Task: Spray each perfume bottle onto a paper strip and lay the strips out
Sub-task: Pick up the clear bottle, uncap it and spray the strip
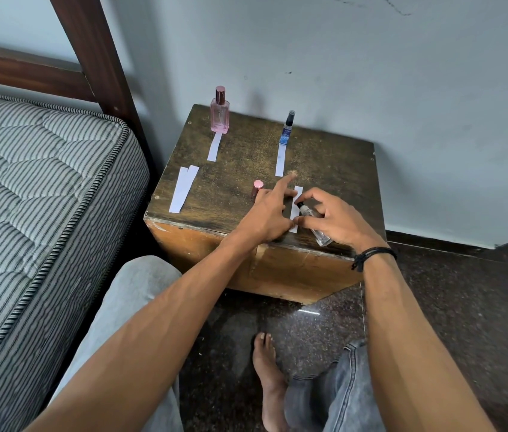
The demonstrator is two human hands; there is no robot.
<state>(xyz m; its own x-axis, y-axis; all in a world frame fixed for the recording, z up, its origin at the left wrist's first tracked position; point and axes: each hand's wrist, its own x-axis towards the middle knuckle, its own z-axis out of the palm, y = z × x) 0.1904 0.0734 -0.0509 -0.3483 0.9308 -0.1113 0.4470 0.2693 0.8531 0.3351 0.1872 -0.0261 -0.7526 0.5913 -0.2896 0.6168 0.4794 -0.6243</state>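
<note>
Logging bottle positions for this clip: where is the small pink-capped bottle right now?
Head view: the small pink-capped bottle stands on the wooden table, centre-front, just beyond the left hand and right of the two spare strips.

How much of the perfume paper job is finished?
Two look done: one strip lies before the pink bottle, another strip before the blue bottle. In hand: the right hand aims the clear bottle at a third strip that the left hand presses down. Left: the small pink-capped bottle and two spare strips.
</note>
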